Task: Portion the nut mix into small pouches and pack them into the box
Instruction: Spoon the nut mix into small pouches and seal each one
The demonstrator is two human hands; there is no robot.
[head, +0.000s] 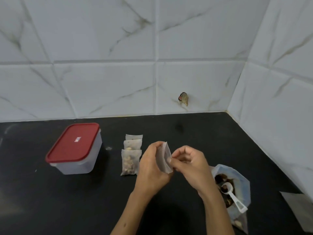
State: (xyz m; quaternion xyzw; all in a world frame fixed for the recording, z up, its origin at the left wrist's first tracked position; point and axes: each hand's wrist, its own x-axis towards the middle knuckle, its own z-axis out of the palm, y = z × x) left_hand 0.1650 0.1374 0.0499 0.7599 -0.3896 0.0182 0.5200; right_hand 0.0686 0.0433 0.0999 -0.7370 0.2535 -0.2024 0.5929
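Note:
Both my hands hold one small empty translucent pouch point(164, 157) above the black counter. My left hand point(152, 168) grips its left side, and my right hand point(189, 162) pinches its right edge. Three filled pouches point(130, 162) lie overlapping in a row just left of my hands. Further left stands the clear box point(79, 163) with its red lid point(73, 143) closed. At the right lies the open bag of nut mix point(237, 189) with a white scoop point(232, 195) resting in it, a few nuts in its bowl.
The black counter point(50, 209) ends at white marble-look tiled walls behind and to the right. A flat pale sheet or pouch point(298, 206) lies at the right edge. A small hole with debris point(183, 98) marks the back wall.

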